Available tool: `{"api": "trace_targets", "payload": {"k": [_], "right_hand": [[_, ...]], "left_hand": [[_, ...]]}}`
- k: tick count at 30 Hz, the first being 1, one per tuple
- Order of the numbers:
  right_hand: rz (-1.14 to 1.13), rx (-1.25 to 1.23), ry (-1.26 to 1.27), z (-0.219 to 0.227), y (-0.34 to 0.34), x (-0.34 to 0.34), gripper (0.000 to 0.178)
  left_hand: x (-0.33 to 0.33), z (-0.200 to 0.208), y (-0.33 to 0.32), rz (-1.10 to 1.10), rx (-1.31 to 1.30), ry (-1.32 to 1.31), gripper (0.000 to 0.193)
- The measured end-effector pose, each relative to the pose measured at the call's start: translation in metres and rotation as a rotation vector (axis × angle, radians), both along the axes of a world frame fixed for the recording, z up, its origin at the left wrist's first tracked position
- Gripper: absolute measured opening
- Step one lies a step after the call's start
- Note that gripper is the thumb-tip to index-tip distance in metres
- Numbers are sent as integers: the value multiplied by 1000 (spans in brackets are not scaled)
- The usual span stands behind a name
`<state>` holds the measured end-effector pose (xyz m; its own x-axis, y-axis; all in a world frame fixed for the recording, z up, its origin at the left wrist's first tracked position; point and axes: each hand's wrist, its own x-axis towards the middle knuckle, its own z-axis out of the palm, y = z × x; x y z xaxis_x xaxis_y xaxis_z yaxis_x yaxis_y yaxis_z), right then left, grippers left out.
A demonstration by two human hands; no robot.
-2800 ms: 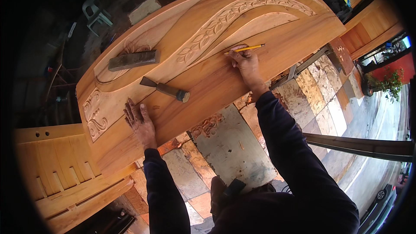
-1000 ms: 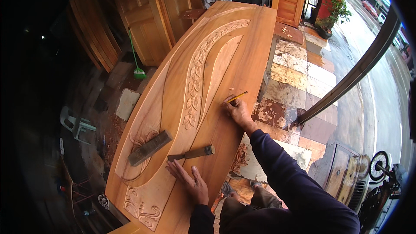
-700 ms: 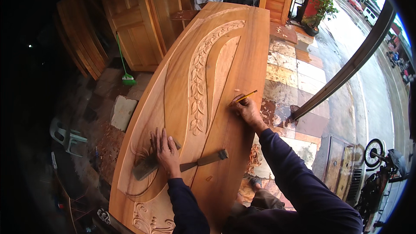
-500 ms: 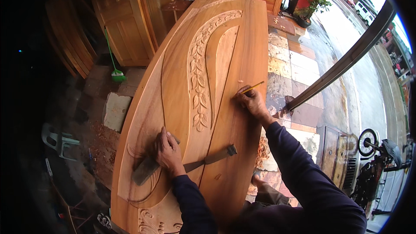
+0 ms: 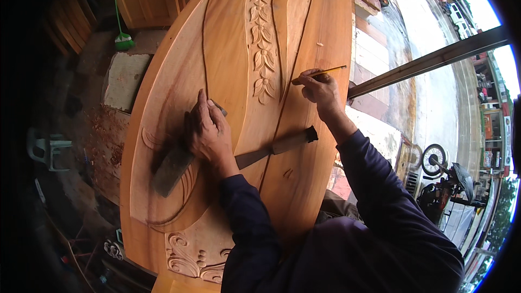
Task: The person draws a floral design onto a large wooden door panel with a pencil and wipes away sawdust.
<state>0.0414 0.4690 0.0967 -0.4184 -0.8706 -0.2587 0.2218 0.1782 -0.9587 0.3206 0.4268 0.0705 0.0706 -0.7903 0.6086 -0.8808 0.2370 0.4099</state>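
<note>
Carved wooden panel (image 5: pixel 225 32) stretches lengthwise before you, its lower end close to your body, with a band of leaves (image 5: pixel 263 57) running up its face. It looks heavy and stiff; its plain outer edges would make the best handholds, since the raised leaves and scrolls (image 5: pixel 184 258) could chip. Your right hand (image 5: pixel 324 95) hovers over or rests on the plain strip beside the leaves, thumb and fingers pinched on a yellow pencil (image 5: pixel 334 69) close to its point. Whether the point meets the wood is too small to tell. Light, thin and rigid, the pencil probably sits steadiest held low like that. Your left hand (image 5: pixel 210 135) covers the middle of a dark block (image 5: pixel 175 171) above the panel's lower left; the fingertips on the far side are hidden, so you cannot tell whether they clamp it. Stiff and likely dense, the block suits a grip across its long sides. Just beside your left wrist lies a chisel (image 5: pixel 290 142), slanting across the panel; its handle, well clear of the flared blade, is the place to hold.
</note>
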Motion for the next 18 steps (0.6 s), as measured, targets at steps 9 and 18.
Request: {"api": "trace_targets", "payload": {"k": [9,18], "right_hand": [[-106,27,165,-13,-10,22,12],[-149,56,346,-17,-16,23,15]], "left_hand": [[1,8,0,-13,-26,29,29],[-3,9,0,-23,-59,54,32]]}}
